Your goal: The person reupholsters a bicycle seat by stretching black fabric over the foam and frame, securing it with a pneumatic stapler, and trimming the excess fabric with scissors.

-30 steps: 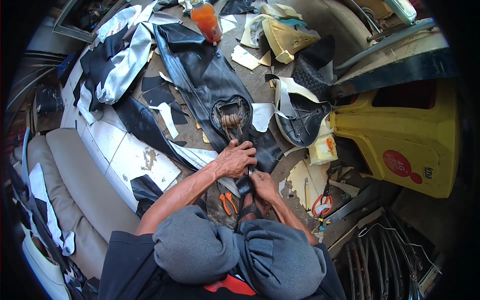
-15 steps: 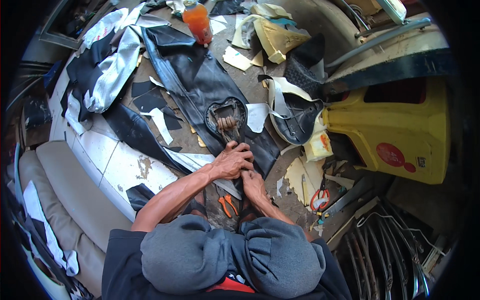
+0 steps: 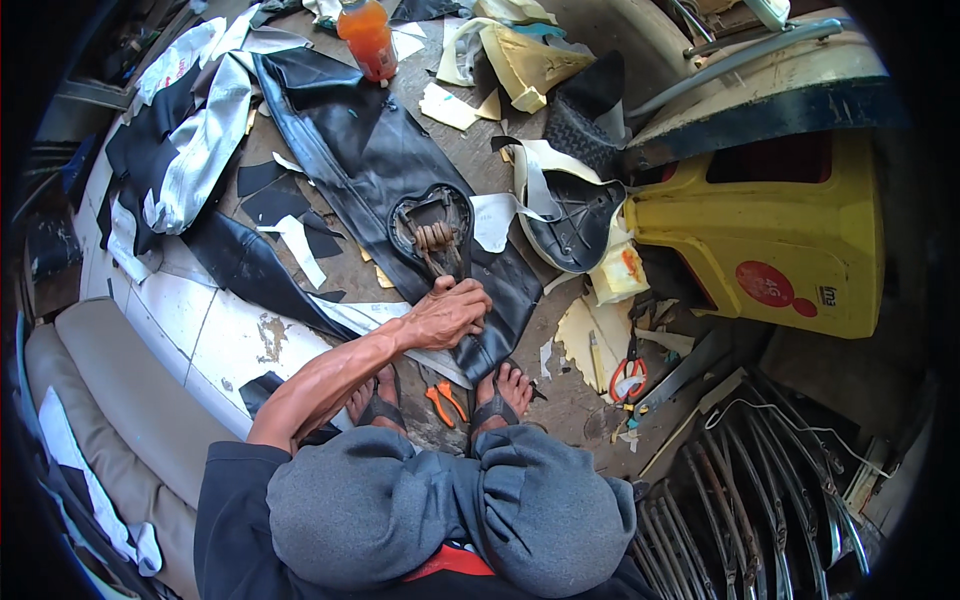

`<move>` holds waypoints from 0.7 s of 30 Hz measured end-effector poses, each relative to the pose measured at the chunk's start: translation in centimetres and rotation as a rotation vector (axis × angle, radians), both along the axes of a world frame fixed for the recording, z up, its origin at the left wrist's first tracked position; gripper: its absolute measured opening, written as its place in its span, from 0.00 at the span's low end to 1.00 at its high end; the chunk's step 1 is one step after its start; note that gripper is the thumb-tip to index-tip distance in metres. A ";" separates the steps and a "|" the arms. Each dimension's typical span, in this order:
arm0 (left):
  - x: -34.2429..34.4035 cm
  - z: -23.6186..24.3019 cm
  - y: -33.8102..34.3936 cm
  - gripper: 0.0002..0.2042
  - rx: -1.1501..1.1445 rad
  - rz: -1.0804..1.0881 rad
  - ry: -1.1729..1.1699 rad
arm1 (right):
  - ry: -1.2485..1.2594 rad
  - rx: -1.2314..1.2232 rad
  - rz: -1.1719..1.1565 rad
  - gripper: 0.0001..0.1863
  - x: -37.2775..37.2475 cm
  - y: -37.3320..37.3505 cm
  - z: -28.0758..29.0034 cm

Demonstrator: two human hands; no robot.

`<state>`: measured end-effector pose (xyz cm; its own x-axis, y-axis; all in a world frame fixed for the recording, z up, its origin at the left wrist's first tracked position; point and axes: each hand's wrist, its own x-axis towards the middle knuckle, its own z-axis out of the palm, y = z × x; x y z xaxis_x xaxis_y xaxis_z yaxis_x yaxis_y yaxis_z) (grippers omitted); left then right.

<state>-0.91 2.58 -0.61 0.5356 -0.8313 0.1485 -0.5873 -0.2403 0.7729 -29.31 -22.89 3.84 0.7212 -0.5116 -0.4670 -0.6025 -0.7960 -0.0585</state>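
Observation:
My left hand [image 3: 448,312] is closed around the narrow front end of an upturned bicycle saddle, whose dark underside [image 3: 463,222] shows a rusty coil spring [image 3: 435,237] and metal rails. The saddle rests on a long sheet of black vinyl [image 3: 370,150] spread over the floor. My fingers and the vinyl hide most of the saddle's nose. My right hand is out of the picture. Between my sandalled feet lie pliers with orange handles [image 3: 445,402].
Right of the vinyl are a black seat shell [image 3: 575,232], red-handled scissors [image 3: 628,378] and a yellow cutter knife [image 3: 596,358]. A yellow plastic box [image 3: 765,240] stands beyond. Ahead is an orange drink bottle [image 3: 368,42]. Metal frames [image 3: 740,500] fill the lower right, grey cushions [image 3: 125,390] the left.
My right hand has left the saddle's nose and gone out of view. My left hand stays on the saddle. The whole view has shifted slightly, with objects now further left.

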 end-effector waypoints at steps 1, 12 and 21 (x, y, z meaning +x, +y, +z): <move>0.2 -0.1 0.2 0.11 0.006 0.002 0.022 | 0.010 -0.031 0.007 0.15 0.7 1.9 -1.7; 0.3 -0.6 0.9 0.10 -0.020 -0.014 -0.022 | 0.002 -0.054 0.049 0.18 4.8 7.2 -5.7; 1.4 -1.2 0.4 0.09 -0.029 -0.042 -0.086 | -0.057 0.004 0.098 0.22 6.6 8.1 -7.5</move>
<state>0.46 2.95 -1.83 0.4849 -0.8472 0.2170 -0.6605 -0.1922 0.7258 -22.75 -14.78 -3.71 0.7931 -0.4357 -0.4256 -0.5177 -0.8503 -0.0943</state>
